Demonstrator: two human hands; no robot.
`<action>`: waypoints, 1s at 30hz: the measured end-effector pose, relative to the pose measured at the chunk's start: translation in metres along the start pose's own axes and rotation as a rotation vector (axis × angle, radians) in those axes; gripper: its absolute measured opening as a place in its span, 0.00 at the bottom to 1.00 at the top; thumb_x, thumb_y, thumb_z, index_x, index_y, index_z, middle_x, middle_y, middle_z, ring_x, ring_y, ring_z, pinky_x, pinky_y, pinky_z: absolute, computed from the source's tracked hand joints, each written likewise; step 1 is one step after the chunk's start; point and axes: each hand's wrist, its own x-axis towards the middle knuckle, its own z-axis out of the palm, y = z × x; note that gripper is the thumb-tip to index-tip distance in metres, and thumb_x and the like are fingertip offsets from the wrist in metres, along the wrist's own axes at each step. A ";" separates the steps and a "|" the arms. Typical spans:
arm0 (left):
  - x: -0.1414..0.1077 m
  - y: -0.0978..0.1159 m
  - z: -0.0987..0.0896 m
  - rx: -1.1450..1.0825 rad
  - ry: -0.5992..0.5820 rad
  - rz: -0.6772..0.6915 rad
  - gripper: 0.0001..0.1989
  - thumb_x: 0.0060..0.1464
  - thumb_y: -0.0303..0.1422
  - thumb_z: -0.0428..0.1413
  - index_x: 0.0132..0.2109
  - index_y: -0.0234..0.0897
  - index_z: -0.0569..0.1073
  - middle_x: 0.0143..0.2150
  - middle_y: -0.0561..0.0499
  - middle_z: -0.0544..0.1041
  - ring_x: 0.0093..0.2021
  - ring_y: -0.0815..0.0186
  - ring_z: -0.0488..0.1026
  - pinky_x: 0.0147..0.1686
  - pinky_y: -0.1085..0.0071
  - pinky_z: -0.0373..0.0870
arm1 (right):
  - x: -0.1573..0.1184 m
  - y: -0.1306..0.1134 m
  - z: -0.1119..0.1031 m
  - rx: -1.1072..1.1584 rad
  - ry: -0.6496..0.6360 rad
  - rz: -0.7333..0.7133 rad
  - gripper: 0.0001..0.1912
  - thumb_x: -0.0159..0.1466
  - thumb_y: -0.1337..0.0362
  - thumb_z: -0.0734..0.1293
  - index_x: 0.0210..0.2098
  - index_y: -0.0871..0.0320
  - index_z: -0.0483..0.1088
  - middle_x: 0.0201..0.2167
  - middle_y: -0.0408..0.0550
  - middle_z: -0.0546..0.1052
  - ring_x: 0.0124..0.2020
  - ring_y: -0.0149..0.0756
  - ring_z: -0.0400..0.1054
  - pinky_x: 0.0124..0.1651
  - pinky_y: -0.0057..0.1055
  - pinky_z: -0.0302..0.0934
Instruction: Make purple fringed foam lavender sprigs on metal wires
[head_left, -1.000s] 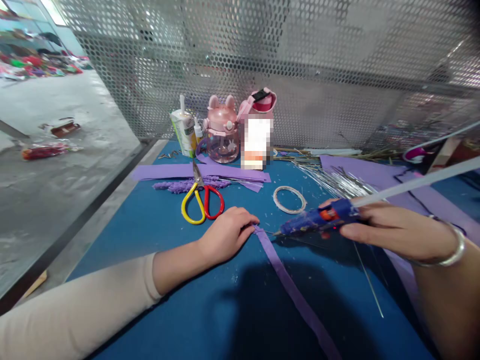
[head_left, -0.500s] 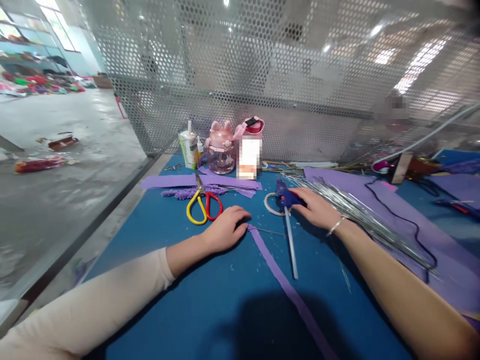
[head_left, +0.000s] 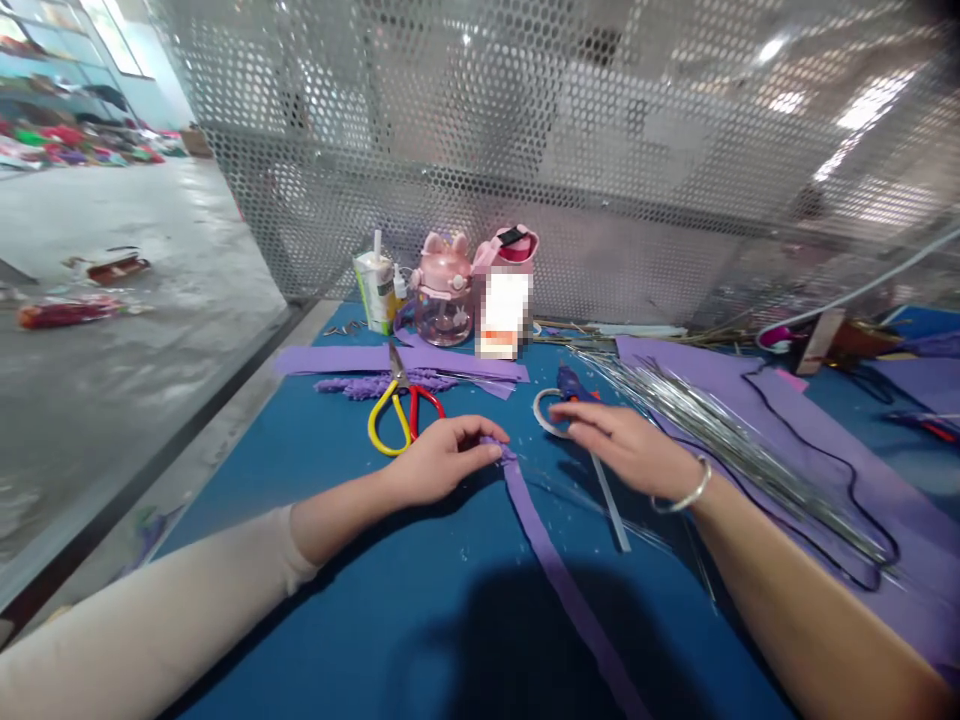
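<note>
My left hand pinches the gathered upper end of a long purple strip, which trails down the blue table toward the front edge. With fingers extended, my right hand hovers over the blue glue gun and holds nothing. The glue gun lies on the table with a clear glue stick pointing toward me. Beside it is a white ring. Scissors with one yellow and one red handle lie left of my left hand, their blades over purple strips and a fuzzy purple piece.
At the back stand a drink carton, a pink-lidded bottle and a pink item behind a blurred patch. Silver wires, a black cord and purple sheets cover the right side. A perforated metal panel rises behind.
My right hand has let go of the glue gun and moved slightly toward me, fingers extended. The glue stick has shifted right. My left hand is closed on the strip's end.
</note>
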 end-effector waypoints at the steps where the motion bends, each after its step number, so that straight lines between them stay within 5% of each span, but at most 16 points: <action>1: 0.000 0.000 0.001 -0.054 0.023 -0.025 0.11 0.55 0.36 0.53 0.43 0.34 0.72 0.32 0.51 0.73 0.30 0.71 0.68 0.31 0.73 0.65 | -0.002 -0.011 0.006 0.078 -0.083 0.024 0.18 0.67 0.59 0.55 0.53 0.57 0.62 0.44 0.51 0.75 0.43 0.40 0.69 0.46 0.39 0.62; 4: -0.001 0.000 0.004 -0.165 0.095 -0.079 0.10 0.54 0.35 0.54 0.42 0.35 0.72 0.30 0.53 0.71 0.29 0.72 0.66 0.31 0.74 0.64 | -0.006 -0.030 0.023 0.221 -0.259 0.077 0.13 0.67 0.60 0.55 0.46 0.58 0.63 0.29 0.45 0.74 0.29 0.34 0.67 0.33 0.30 0.61; 7: -0.003 0.001 0.010 -0.288 0.152 -0.123 0.11 0.56 0.36 0.52 0.43 0.35 0.71 0.30 0.53 0.70 0.30 0.72 0.67 0.33 0.73 0.66 | -0.007 -0.032 0.031 0.275 -0.271 0.124 0.11 0.67 0.61 0.54 0.40 0.57 0.65 0.21 0.40 0.69 0.23 0.31 0.63 0.29 0.27 0.57; 20: -0.012 0.010 0.023 -0.416 0.151 -0.144 0.11 0.56 0.36 0.53 0.41 0.31 0.71 0.27 0.54 0.71 0.27 0.73 0.68 0.31 0.74 0.65 | -0.021 -0.056 0.028 0.289 -0.226 0.265 0.11 0.67 0.62 0.54 0.35 0.56 0.66 0.20 0.38 0.67 0.22 0.29 0.60 0.26 0.26 0.53; 26: -0.006 0.002 0.017 -0.520 0.278 -0.133 0.09 0.54 0.35 0.56 0.37 0.32 0.72 0.25 0.55 0.71 0.24 0.75 0.68 0.28 0.78 0.64 | -0.021 -0.018 0.006 0.413 -0.434 0.247 0.20 0.67 0.51 0.52 0.44 0.58 0.66 0.32 0.47 0.74 0.28 0.32 0.67 0.33 0.29 0.61; 30: -0.004 0.002 0.014 -0.749 0.236 -0.192 0.07 0.53 0.33 0.57 0.36 0.32 0.73 0.25 0.54 0.71 0.23 0.76 0.68 0.25 0.80 0.66 | -0.018 0.015 -0.007 0.485 -0.501 0.373 0.23 0.66 0.49 0.52 0.43 0.60 0.67 0.33 0.51 0.74 0.28 0.33 0.68 0.29 0.28 0.63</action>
